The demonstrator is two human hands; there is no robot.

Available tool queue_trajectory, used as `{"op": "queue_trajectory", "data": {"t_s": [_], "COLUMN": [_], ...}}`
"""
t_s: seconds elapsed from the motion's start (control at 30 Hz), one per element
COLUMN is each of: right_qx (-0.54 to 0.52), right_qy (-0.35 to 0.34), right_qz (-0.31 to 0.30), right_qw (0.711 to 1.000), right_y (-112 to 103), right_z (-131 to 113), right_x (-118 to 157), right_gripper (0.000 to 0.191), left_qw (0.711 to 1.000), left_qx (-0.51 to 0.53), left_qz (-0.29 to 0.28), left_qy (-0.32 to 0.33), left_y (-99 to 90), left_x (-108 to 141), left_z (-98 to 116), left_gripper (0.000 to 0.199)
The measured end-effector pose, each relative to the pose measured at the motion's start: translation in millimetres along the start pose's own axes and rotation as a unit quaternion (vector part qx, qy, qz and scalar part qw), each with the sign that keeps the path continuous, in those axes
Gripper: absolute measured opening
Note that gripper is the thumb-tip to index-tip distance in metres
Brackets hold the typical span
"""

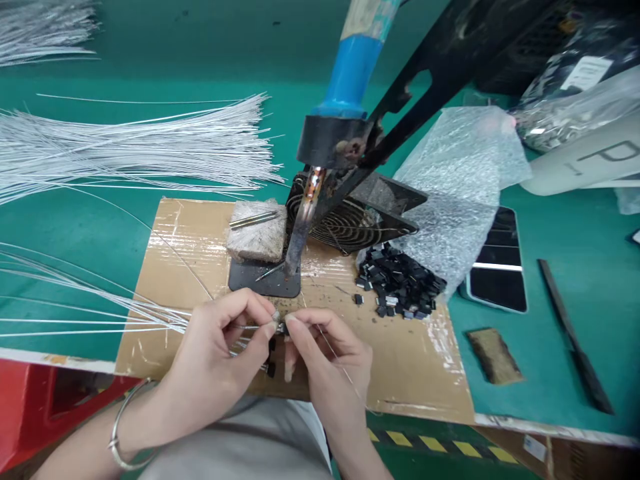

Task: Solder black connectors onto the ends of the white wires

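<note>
Over the front of the cardboard sheet, my left hand [215,363] is closed, thumb and forefinger pinching the end of a thin white wire. Right beside those fingertips, my right hand [333,357] pinches a small black connector [283,329], mostly covered by the fingers. The two hands almost touch. Several white wires [165,320] run in from the left under my left hand, and black pieces [271,369] show at their ends below the fingers. A fine strand [336,357] crosses my right hand. Above hangs a soldering iron [303,227], its tip pointing down near a dark pad [237,277].
A black bracket [430,87] holds the iron before a fan [345,223]. Left lies a large bundle of white wires [150,150]. A pile of black connectors [400,283], bubble wrap [450,167], a phone [497,267] and a flat dark tool [573,333] are on the right.
</note>
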State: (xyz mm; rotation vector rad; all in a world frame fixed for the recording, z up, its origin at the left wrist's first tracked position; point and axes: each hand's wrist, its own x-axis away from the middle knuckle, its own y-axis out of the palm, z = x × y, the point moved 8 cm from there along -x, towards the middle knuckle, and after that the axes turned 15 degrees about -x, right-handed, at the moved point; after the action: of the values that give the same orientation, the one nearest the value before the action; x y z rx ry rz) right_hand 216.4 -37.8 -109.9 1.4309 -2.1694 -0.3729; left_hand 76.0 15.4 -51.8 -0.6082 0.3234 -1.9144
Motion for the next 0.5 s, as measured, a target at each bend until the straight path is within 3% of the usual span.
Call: {"op": "queue_trajectory", "data": {"t_s": [0.2, 0.4, 0.5], "right_qx": [0.161, 0.249, 0.286], "right_qy": [-0.11, -0.137, -0.173], "right_qz": [-0.003, 0.002, -0.035], "right_qw": [0.981, 0.959, 0.942], "right_y": [-7, -14, -9], "right_z": [-23, -41, -50], "right_x": [7, 6, 3], "right_gripper": [0.033, 0.015, 0.028], "left_qw": [1.0, 0.999, 0.999], "left_qx": [-0.022, -0.014, -0.017], "left_qz": [0.013, 0.031, 0.041], "left_qy": [0.0, 0.011, 0.011], "left_y": [-0.2, -1.1, -2.2], "left_x": [-6, -11, -14], "left_z": [2, 3, 3], "left_gripper": [0.017, 0.016, 0.015]}}
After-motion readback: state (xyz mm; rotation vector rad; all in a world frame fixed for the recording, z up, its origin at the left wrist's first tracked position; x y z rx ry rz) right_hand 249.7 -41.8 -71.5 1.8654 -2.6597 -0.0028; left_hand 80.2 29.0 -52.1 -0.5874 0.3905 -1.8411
